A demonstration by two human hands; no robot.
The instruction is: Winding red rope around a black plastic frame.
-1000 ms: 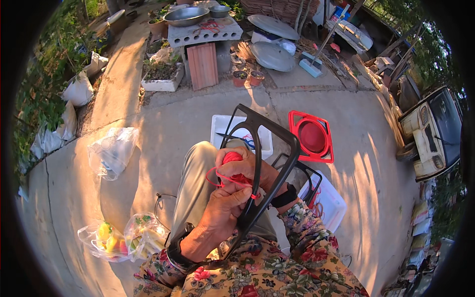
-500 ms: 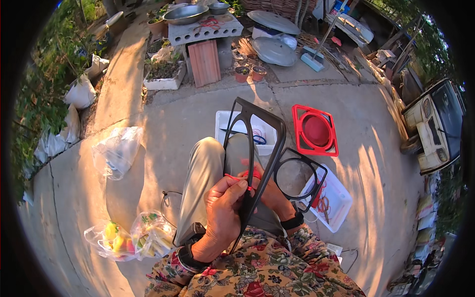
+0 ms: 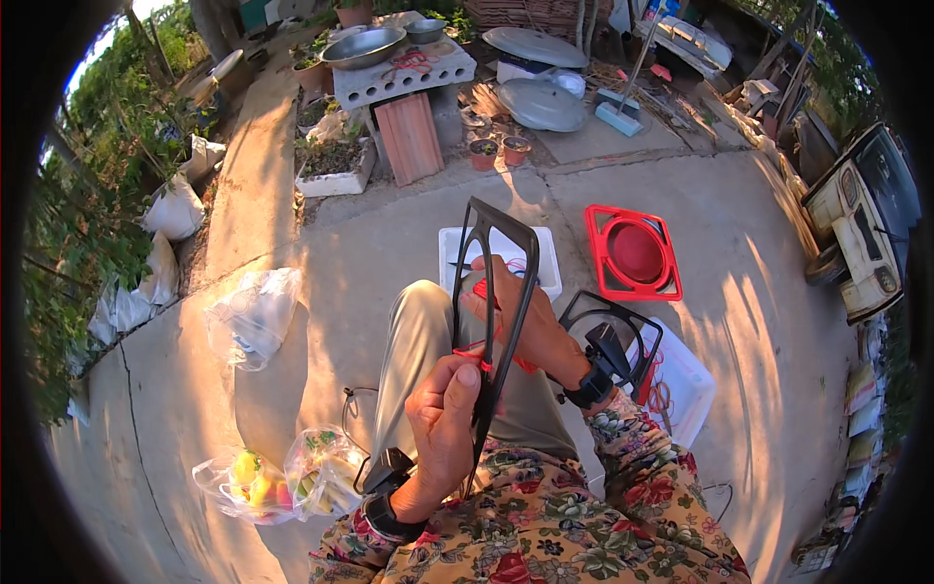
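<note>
A black plastic frame with a rounded opening stands tilted over my lap. My left hand is closed at its left bar, thumb and fingers pinching red cord that is wound round the bar there. On the far side of the frame, my right hand reaches up with its fingers wrapped round a small bundle of the same red cord. Part of that hand is hidden behind the frame's right bar. A second black frame with a round opening leans by my right forearm, against a white tray.
A red square frame with a round red middle lies on the concrete. Another white tray sits beyond my knees, with scissors inside. Clear plastic bags rest at left, some with fruit. A perforated slab table stands ahead.
My right hand has moved up and away from my left hand, through to the frame's far side, carrying the cord bundle. My left hand keeps its pinch on the bar.
</note>
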